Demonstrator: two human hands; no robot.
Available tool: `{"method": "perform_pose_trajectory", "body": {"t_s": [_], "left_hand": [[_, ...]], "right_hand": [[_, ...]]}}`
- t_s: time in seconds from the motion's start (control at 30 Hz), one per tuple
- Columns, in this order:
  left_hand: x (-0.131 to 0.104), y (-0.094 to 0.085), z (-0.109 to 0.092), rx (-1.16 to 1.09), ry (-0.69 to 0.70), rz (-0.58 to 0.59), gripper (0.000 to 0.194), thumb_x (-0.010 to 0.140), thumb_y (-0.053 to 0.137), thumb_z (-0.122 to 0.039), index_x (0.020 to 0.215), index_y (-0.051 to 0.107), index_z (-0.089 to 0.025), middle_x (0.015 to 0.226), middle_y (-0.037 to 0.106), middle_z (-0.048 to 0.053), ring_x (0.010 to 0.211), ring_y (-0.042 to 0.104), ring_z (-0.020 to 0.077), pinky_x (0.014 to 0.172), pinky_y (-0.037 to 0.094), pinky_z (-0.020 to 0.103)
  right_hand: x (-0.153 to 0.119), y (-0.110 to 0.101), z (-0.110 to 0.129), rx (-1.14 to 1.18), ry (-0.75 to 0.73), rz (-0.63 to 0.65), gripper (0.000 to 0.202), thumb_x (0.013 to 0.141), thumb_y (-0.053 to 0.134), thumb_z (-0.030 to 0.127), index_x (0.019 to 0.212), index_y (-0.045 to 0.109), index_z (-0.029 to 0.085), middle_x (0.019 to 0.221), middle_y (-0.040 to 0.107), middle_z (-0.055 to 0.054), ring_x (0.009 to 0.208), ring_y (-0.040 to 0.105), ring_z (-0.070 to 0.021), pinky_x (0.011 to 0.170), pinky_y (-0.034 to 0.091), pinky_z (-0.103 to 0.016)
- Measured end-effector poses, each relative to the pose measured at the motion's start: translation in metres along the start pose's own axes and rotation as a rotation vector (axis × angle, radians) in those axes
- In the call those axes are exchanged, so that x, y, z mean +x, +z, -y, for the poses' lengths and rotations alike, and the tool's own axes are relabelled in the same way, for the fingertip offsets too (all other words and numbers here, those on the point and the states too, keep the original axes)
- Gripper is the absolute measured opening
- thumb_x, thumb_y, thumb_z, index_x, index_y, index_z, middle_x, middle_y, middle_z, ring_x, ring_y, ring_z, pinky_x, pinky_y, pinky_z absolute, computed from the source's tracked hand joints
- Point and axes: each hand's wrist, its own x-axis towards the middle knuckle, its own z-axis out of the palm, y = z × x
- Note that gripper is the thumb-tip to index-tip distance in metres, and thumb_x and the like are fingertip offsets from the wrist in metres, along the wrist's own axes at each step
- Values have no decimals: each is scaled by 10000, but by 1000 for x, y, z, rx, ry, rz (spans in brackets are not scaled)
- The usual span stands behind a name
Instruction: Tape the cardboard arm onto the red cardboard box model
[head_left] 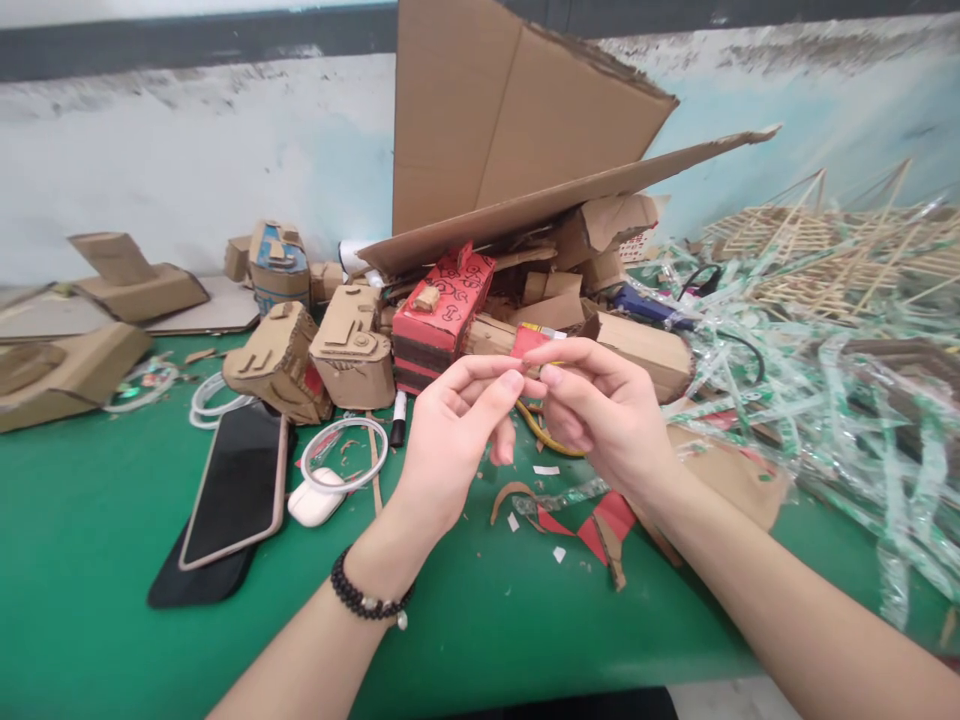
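My left hand (461,420) and my right hand (611,405) meet fingertip to fingertip above the green table (480,620). Thumb and forefinger are pinched on each; whatever they hold is too small to make out. A bracelet of dark beads (367,600) circles my left wrist. Just behind the fingers stands a red-and-black cardboard box (442,310) with drawn patterns. Partly hidden by my right hand is a yellow curved strip (544,432). Scraps of red paper (619,515) and a curved cardboard strip (510,492) lie below the hands.
To the left lie a phone (236,485), a white rounded case (315,500), a coiled white cable (345,425) and a marker (398,418). Cardboard models (352,345) line the back under large cardboard sheets (517,120). Tangled clear-green tape (832,400) and thin sticks (825,250) fill the right.
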Motion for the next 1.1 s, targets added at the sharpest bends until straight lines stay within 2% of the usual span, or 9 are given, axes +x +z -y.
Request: {"method": "perform_pose_trajectory", "body": {"t_s": [0.2, 0.4, 0.6, 0.83, 0.97, 1.1], "left_hand": [[3, -1, 2, -71, -23, 9, 285, 860, 917, -347, 959, 724, -161, 811, 782, -21, 410, 537, 22, 422, 433, 146], [4, -1, 5, -14, 19, 27, 336, 870, 919, -391, 934, 681, -163, 750, 734, -39, 410, 551, 26, 415, 442, 131], [1, 0, 6, 240, 352, -93, 189, 931, 848, -264, 965, 678, -190, 880, 719, -46, 419, 593, 34, 385, 471, 153], [0, -4, 13, 555, 678, -256, 77, 983, 773, -187, 1025, 711, -201, 933, 720, -45, 492, 613, 22, 433, 475, 151], [1, -6, 16, 640, 774, -327, 65, 998, 759, -180, 1037, 711, -203, 958, 715, -41, 511, 585, 14, 457, 458, 169], [3, -8, 17, 719, 826, -318, 60, 1005, 745, -170, 1029, 700, -201, 946, 707, -39, 525, 569, 17, 485, 463, 180]], "right_hand": [[1, 2, -1, 157, 114, 49, 124, 959, 805, 298, 1062, 799, 229, 487, 499, 109, 389, 328, -51, 376, 323, -156], [0, 2, 1, 169, 104, 63, 88, 968, 795, 279, 1022, 820, 214, 507, 516, 93, 402, 342, -43, 388, 326, -155], [-2, 1, 0, 126, 51, 118, 110, 1019, 775, 289, 1106, 832, 253, 539, 509, 96, 436, 385, -39, 427, 358, -154], [-8, 2, 0, 16, 11, 192, 237, 1061, 739, 305, 1291, 796, 325, 589, 531, 96, 483, 437, -44, 465, 364, -163], [-10, 4, 2, 23, 32, 227, 318, 1078, 716, 304, 1392, 758, 322, 596, 532, 95, 493, 442, -45, 487, 366, -175], [-10, 3, 2, 99, 64, 245, 293, 1097, 679, 296, 1374, 768, 335, 594, 537, 94, 490, 424, -43, 493, 365, -171]]}}
